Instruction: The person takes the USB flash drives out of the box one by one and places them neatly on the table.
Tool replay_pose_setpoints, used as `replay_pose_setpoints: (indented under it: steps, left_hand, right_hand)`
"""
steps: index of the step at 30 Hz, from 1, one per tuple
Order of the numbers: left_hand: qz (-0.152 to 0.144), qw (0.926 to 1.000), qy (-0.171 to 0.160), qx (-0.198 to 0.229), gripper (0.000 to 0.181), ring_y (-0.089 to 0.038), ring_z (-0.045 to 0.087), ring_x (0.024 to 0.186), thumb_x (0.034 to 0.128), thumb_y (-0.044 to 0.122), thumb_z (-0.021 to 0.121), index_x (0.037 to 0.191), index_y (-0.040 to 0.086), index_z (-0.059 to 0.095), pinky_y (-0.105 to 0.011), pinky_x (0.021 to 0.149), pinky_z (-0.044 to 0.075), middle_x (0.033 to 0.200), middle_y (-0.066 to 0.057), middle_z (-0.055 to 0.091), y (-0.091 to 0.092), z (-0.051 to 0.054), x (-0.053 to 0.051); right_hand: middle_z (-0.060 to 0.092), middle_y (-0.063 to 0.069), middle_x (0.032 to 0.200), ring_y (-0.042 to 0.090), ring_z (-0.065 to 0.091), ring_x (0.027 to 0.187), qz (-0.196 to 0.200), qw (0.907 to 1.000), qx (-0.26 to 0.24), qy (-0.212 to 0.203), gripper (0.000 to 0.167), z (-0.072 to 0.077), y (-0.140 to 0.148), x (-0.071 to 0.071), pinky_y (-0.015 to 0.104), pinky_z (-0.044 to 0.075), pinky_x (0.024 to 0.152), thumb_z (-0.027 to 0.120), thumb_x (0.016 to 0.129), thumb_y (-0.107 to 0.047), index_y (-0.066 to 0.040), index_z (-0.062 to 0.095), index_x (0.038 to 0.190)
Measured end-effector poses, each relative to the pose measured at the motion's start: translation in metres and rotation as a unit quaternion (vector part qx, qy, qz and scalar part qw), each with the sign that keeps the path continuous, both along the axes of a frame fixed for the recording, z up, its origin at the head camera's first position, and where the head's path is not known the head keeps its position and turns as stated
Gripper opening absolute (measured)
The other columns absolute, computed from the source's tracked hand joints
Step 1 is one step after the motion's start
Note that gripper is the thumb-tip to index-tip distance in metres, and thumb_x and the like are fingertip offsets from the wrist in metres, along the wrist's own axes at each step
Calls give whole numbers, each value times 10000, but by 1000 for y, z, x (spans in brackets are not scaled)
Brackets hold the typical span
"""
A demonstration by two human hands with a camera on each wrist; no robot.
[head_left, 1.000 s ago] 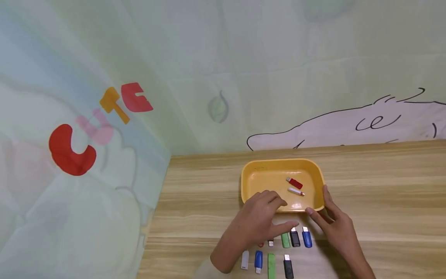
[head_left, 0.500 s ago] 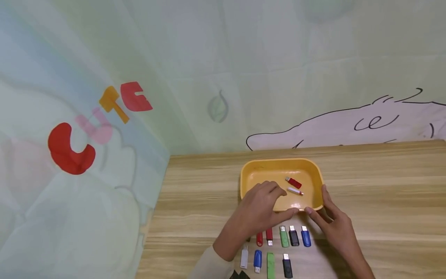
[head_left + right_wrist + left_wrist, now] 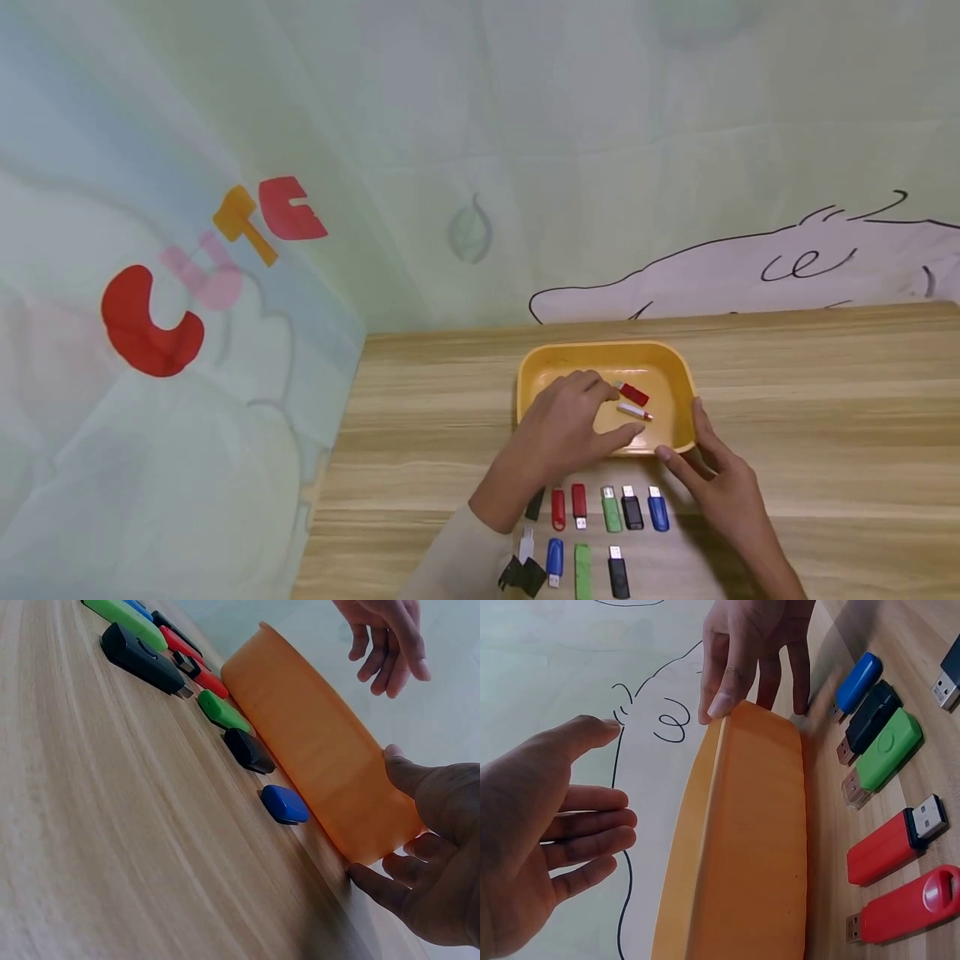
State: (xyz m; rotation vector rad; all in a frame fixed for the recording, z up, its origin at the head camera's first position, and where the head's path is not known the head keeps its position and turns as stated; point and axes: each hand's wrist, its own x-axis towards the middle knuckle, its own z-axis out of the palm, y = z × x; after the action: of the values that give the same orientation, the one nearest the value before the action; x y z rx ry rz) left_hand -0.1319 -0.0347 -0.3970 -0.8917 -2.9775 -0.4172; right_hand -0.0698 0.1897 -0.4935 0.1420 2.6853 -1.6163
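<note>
A yellow plastic tray (image 3: 681, 392) stands on the table, with a red USB stick (image 3: 634, 394) and a white USB stick (image 3: 633, 412) lying inside it. My left hand (image 3: 566, 425) hovers over the tray's near left part, its thumb and fingers apart beside the two sticks. Nothing is between those fingers in the left wrist view. At the tray's near right corner, my right hand (image 3: 723, 492) holds it, thumb at the rim and fingers against the outer side. The left hand hides part of the tray floor.
Several USB sticks lie in two rows before the tray, among them a blue one (image 3: 658, 510), a green one (image 3: 582, 572) and a red one (image 3: 579, 504). A black piece (image 3: 522, 575) shows by the left sleeve. A printed cloth (image 3: 465, 167) hangs behind the table.
My left hand has moved forward, deeper over the tray, uncovering the red USB sticks on the table. The right hand stays at the corner, and both sticks in the tray lie as before.
</note>
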Motion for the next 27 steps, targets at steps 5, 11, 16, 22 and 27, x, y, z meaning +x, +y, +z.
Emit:
replay_pose_setpoints:
  steps: [5, 11, 16, 22, 27]
  left_hand:
    - [77, 9999, -52, 121, 516, -106, 679, 1074, 991, 624, 644, 1226, 181, 767, -227, 942, 549, 1188, 52, 736, 4, -2, -5]
    - [235, 9994, -192, 148, 507, -106, 668, 1074, 995, 614, 642, 1243, 189, 764, -232, 956, 547, 1203, 53, 739, 7, -5, -8]
    - [307, 9992, -213, 122, 491, -89, 640, 1000, 980, 604, 672, 1218, 185, 766, -206, 911, 543, 1164, 48, 736, 10, -6, -12]
    - [311, 9994, -179, 3, 498, -80, 619, 964, 970, 616, 677, 1189, 179, 772, -185, 881, 534, 1132, 48, 731, 15, -7, -17]
    - [294, 9995, -112, -91, 508, -88, 627, 947, 963, 606, 690, 1195, 162, 774, -186, 854, 537, 1124, 43, 733, 18, -8, -22]
  right_hand:
    - [320, 217, 1672, 534, 445, 1446, 8, 10000, -33, 73, 890, -1, 0, 0, 51, 416, 916, 777, 983, -311, -197, 228, 1674]
    - [315, 207, 1677, 532, 444, 1450, 0, 10000, 26, 1, 902, -1, 0, 1, 93, 424, 933, 776, 981, -337, -211, 214, 1675]
    - [312, 190, 1685, 518, 441, 1461, -24, 9999, 71, -110, 912, 0, -1, 0, 215, 463, 964, 774, 978, -360, -231, 201, 1677]
    - [297, 178, 1694, 514, 426, 1476, -35, 9998, 91, -159, 918, 2, -3, -1, 302, 469, 986, 771, 979, -365, -232, 192, 1678]
    - [310, 203, 1678, 529, 438, 1457, -30, 10000, 37, -9, 900, 1, -3, -1, 107, 424, 952, 770, 985, -346, -206, 212, 1676]
